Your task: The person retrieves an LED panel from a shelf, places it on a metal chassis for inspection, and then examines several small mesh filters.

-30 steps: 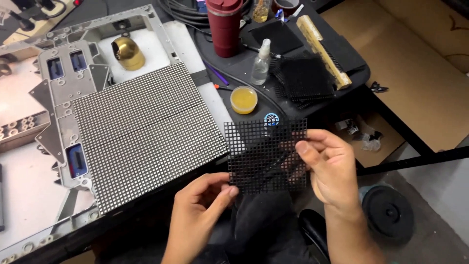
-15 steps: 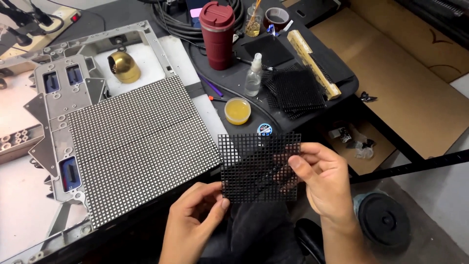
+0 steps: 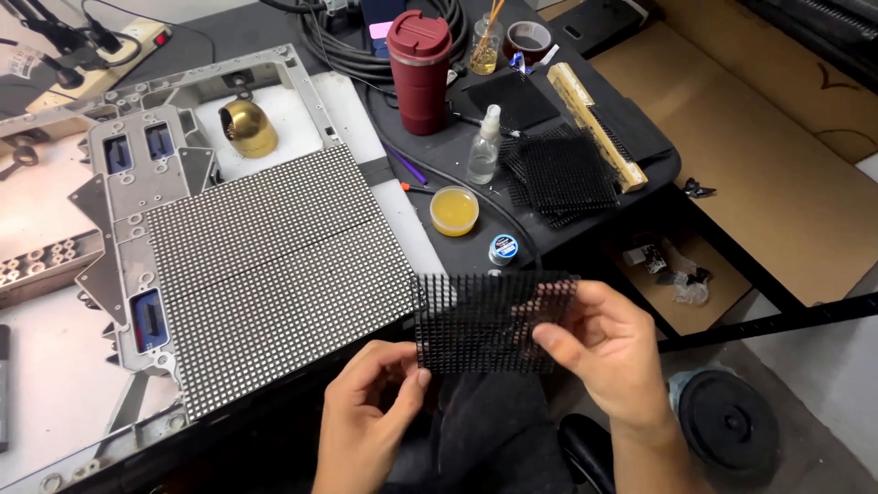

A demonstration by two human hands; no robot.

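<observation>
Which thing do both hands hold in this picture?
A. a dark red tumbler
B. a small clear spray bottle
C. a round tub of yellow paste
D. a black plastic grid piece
D: the left hand pinches the lower left corner of the black grid piece and the right hand grips its right edge, in front of the table.

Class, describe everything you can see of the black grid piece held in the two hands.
The black grid piece is a thin, flat, roughly rectangular mesh of small square openings, apparently plastic. It is held in the air, near level, beside the edge of the dotted panel. The left hand pinches its lower left corner; the right hand grips its right side, thumb on top. Dark cloth shows through the holes.
</observation>
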